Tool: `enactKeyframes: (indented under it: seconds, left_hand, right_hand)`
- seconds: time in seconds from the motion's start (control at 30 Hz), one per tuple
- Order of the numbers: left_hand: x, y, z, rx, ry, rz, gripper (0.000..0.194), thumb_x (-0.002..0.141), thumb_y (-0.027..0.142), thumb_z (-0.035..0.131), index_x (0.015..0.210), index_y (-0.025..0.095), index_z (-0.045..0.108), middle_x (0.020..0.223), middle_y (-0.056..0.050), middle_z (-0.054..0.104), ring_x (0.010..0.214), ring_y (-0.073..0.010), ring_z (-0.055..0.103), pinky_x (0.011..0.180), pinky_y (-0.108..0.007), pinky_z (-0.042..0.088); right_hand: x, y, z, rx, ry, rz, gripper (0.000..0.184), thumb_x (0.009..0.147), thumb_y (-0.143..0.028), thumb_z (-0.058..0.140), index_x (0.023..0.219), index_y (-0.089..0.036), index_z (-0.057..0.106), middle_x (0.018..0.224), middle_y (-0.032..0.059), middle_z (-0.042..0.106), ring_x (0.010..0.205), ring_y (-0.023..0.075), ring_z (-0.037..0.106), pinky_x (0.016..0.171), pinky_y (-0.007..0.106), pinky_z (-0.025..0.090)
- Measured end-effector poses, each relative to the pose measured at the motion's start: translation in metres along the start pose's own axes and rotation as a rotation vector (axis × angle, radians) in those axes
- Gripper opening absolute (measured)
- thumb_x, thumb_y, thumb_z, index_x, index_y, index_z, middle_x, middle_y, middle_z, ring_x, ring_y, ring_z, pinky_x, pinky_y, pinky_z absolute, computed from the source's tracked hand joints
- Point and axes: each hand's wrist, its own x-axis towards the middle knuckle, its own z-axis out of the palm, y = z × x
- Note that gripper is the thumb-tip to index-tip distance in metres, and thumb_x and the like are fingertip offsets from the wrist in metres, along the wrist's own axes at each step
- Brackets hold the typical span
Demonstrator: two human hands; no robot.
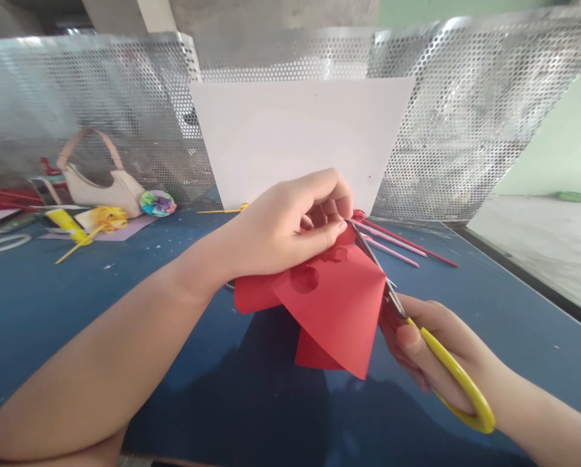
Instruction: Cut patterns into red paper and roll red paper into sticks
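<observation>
My left hand [290,224] is closed, pinching the top of a folded red paper [339,311] above the blue table [124,311]. The paper has rounded cut-outs near my fingers and hangs down in a pointed fold. My right hand [441,350] is closed on yellow-handled scissors [446,370]. Their metal blades run up and to the left along the paper's right edge, toward my left fingertips.
A white sheet [300,136] leans against a perforated metal screen [465,110] at the back. Pink and red sticks [397,243] lie behind the paper. At far left sit a small beige handbag [100,185], a multicoloured paper flower [158,203], a yellow paper flower [106,219] and other craft bits.
</observation>
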Motion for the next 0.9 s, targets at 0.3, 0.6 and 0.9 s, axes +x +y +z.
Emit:
enactKeyframes:
  seconds: [0.3, 0.6, 0.9]
  left_hand:
    - [0.000, 0.001, -0.001, 0.031, -0.012, 0.005, 0.003, 0.100, 0.019, 0.058, 0.099, 0.021, 0.060, 0.099, -0.004, 0.068, 0.090, -0.0139, 0.067, 0.083, -0.028, 0.057]
    - [0.004, -0.008, 0.016, -0.066, 0.026, -0.059, 0.007, 0.098, 0.024, 0.064, 0.096, 0.022, 0.058, 0.094, -0.002, 0.066, 0.084, -0.0127, 0.063, 0.071, -0.024, 0.050]
    - [0.007, -0.031, 0.055, -0.247, 0.021, -0.162, 0.013, 0.093, 0.032, 0.069, 0.097, 0.022, 0.061, 0.100, -0.004, 0.069, 0.088, -0.0157, 0.064, 0.068, -0.025, 0.047]
  right_hand:
    - [0.000, 0.000, 0.000, 0.023, 0.011, 0.046, 0.054, 0.098, -0.076, 0.055, 0.089, -0.023, 0.056, 0.060, -0.0071, 0.037, 0.048, 0.0104, 0.032, 0.041, 0.025, 0.028]
    - [0.001, 0.012, 0.011, 0.153, 0.106, 0.024, 0.046, 0.102, -0.071, 0.053, 0.099, -0.025, 0.054, 0.063, -0.0059, 0.049, 0.046, 0.0119, 0.046, 0.044, 0.024, 0.041]
    - [0.006, 0.015, 0.022, 0.304, 0.091, 0.039, 0.062, 0.088, -0.082, 0.067, 0.107, -0.024, 0.055, 0.062, -0.0053, 0.059, 0.045, 0.0139, 0.056, 0.043, 0.025, 0.047]
